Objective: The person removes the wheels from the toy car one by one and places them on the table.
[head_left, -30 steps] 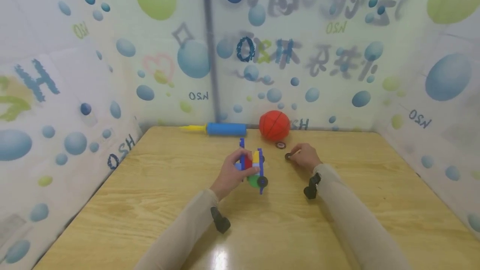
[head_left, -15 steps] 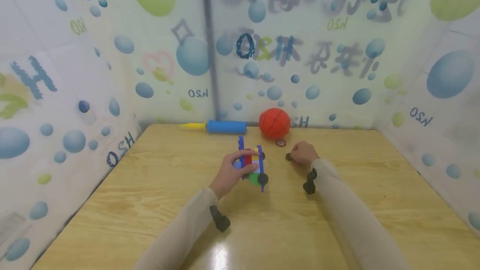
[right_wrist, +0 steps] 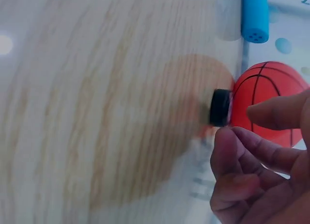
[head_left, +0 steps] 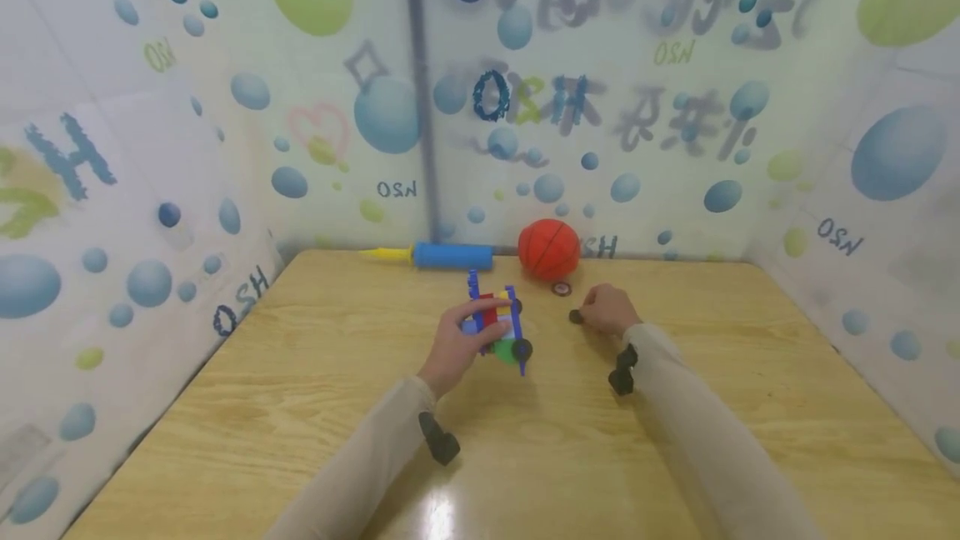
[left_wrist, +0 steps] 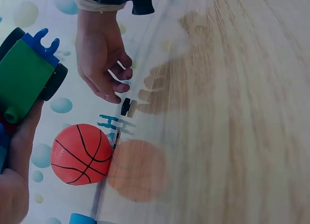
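My left hand (head_left: pixel 455 348) grips a toy block vehicle (head_left: pixel 510 349) between thumb and fingers, over the table. It has blue side pieces, red, yellow and green blocks and black wheels. In the left wrist view, its green block (left_wrist: pixel 25 78) and a blue two-pronged piece show at the left edge. A small loose black wheel (head_left: pixel 576 316) lies flat at the tabletop. My right hand (head_left: pixel 609 310) has its fingertips right at that wheel (right_wrist: pixel 221 107), thumb held apart from it, fingers loosely bent in the right wrist view.
A small dark disc (head_left: pixel 562 289) with a pale centre lies in front of the red toy basketball (head_left: pixel 550 249). To the ball's left, along the back wall, lies a blue hand pump (head_left: pixel 453 257) with a yellow nozzle. Patterned walls enclose the wooden table (head_left: pixel 300 432) on three sides.
The toy vehicle in my left hand has shifted slightly left and tilted a little. The wheel by my right hand, earlier tipped at the fingertips, now lies flatter. The ball and pump stay put.
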Tool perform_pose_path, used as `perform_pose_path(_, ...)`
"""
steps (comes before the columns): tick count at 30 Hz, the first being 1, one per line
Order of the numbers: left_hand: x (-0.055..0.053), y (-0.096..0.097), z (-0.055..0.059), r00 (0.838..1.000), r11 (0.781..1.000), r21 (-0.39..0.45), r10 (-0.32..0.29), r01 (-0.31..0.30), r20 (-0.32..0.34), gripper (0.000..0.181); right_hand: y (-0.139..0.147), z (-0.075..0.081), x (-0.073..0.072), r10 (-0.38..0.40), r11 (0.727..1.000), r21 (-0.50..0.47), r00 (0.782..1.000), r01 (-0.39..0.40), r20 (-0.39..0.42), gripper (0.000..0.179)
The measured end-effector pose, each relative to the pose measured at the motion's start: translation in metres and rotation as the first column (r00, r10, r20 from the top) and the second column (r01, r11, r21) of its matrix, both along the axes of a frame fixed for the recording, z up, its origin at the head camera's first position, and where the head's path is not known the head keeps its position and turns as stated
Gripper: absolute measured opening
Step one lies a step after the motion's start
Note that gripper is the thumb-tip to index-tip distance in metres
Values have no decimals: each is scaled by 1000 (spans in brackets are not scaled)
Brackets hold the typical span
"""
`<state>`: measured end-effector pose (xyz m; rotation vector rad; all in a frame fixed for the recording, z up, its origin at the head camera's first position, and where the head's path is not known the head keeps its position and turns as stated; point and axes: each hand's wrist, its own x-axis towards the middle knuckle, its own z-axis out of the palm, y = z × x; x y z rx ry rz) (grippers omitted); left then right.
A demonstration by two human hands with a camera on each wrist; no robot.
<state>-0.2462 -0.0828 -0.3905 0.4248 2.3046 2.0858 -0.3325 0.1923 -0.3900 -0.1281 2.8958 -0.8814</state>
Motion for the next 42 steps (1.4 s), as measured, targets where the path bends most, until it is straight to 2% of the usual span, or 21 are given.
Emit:
perform_pose_path(3, 0, -1, -2, 999, 1000, 6, 26, -26, 19, 34, -3, 3, 6, 14, 998, -57, 1000, -15, -16, 24)
perform_pose_path(7, 0, -3, -4, 998, 998, 20, 51, -52, 42, 33, -11, 11, 21, 78, 983, -162, 995, -87, -58, 28)
perform_pose_path(11, -1, -5, -5, 997, 999, 18, 48, -49, 52, 27, -19, 17, 35, 165, 940, -292, 985, -174, -54, 32)
perform_pose_path(17, -1, -7, -7, 995, 1000, 13, -29, 28, 95, 35, -27, 19, 51, 291, 854, -433, 955, -287, -58, 24)
perform_pose_path(22, -2, -7, -12, 989, 999, -23, -43, 46, 141, 44, -34, 19, 63, 365, 796, -483, 926, -365, -99, 25)
perform_pose_path(26, -2, -6, -12, 990, 997, -24, -66, 69, 123, 44, -38, 21, 72, 408, 750, -524, 906, -404, -115, 26)
perform_pose_path(31, -2, -4, -10, 991, 996, 7, -89, 88, 102, 46, -40, 23, 76, 460, 720, -531, 880, -447, -116, 26)
perform_pose_path(34, -2, -3, -9, 988, 992, 52, -116, 111, 103, 49, -40, 22, 76, 484, 703, -534, 866, -469, -123, 26)
perform_pose_path(38, -3, -4, -11, 989, 992, 31, -122, 120, 80, 57, -41, 20, 78, 502, 673, -556, 853, -488, -142, 24)
perform_pose_path(42, -1, -4, -13, 992, 994, -17, -109, 110, 68, 63, -42, 19, 81, 509, 669, -549, 847, -501, -153, 20)
